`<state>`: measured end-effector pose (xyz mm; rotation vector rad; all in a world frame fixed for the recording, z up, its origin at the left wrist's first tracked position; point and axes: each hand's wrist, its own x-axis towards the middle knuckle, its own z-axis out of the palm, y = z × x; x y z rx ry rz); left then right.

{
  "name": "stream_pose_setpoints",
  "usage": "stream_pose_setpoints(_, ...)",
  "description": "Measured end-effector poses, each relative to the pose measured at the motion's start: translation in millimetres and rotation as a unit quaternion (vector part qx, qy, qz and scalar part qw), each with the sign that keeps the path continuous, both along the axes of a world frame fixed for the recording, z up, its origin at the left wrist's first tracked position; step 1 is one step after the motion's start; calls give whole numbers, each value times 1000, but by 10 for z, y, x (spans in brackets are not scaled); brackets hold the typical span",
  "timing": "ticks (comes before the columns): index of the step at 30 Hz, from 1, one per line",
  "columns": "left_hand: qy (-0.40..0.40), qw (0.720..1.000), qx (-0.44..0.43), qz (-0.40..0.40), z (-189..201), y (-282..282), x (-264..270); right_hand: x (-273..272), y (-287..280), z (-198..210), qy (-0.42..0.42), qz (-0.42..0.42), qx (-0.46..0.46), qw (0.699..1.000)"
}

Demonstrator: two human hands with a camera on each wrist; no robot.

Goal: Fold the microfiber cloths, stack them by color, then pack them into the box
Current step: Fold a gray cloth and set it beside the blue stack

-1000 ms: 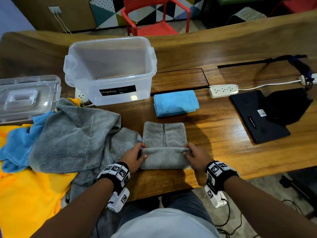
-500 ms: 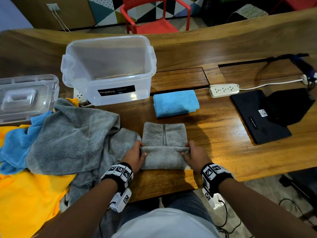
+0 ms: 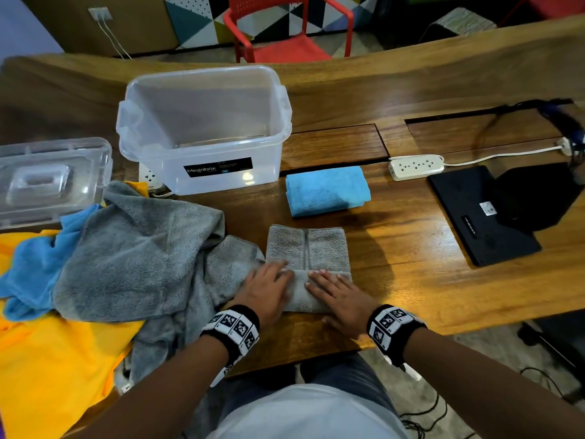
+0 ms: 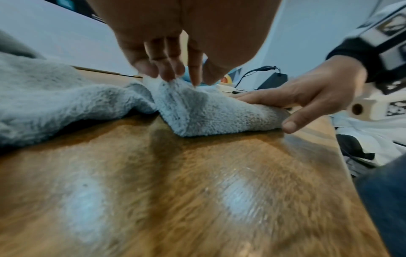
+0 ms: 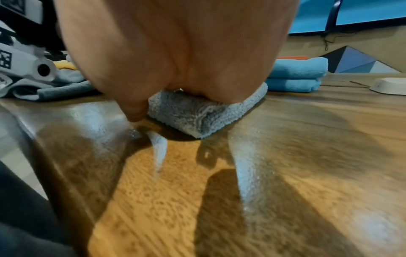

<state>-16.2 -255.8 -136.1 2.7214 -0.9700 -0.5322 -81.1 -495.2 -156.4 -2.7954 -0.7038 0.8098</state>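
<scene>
**A:** Biggest thing first: we've got the wooden table (image 3: 411, 248), then the clear box (image 3: 202, 128) sitting empty at the back with its lid (image 3: 50, 179) off to the left. In front of the lid is the unfolded pile (image 3: 133, 255), grey on top of blue and yellow. One folded blue cloth (image 3: 327, 190) is parked right of the box.

**B:** And the one we're on?

**A:** The grey cloth (image 3: 308, 248), near the table's front edge, its near part doubled over. Our right hand (image 3: 340, 299) lies flat on the fold, fingers straight and together. Our left hand (image 3: 269, 293) is also uncurled, fingertips just touching the cloth's left end.

**B:** How's it going to handle?

**A:** Looks light, plush and floppy, so we'd guess it springs open if we let go. It shouldn't slide much on wood, though. We'd take it by both ends of the folded edge, thumbs underneath, and carry it flat.
</scene>
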Motion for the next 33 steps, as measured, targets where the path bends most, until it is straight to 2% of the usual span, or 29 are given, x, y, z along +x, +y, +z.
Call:
stream_pose_setpoints(3, 57, 992, 78, -86, -136, 69, -20, 9, -24, 23, 9, 12, -19, 1000)
stream_pose_setpoints(7, 56, 982, 130, -121, -250, 198, -13, 38, -74, 68, 21, 10, -32, 999)
stream_pose_setpoints(11, 19, 987, 110, -117, -246, 272, 19, 41, -194, 121, 20, -15, -36, 999)
stream_pose_setpoints(17, 17, 994, 41, -100, -299, 401, 24, 61, -215, 265, -9, -49, -28, 998)
stream_pose_setpoints(19, 15, 997, -9, -74, -242, 381, 45, 46, -182, 303, -25, -74, 7, 997)
stream_pose_setpoints(22, 87, 994, -73, 2, -118, 341, 47, -7, -185, 361, -26, -155, 88, 984)
stream_pose_setpoints(24, 150, 977, -126, 89, -43, 335, 75, -11, -213, 385, 8, -232, 143, 962)
stream_pose_setpoints(27, 232, 936, -162, 211, -31, 311, 165, 48, -287, 394, 34, -325, 200, 924)
stream_pose_setpoints(30, 260, 908, -185, 270, -65, 262, 268, 147, -298, 417, 62, -391, 219, 892)
stream_pose_setpoints(33, 260, 902, -188, 289, -78, 205, 341, 247, -305, 396, 65, -424, 214, 878)
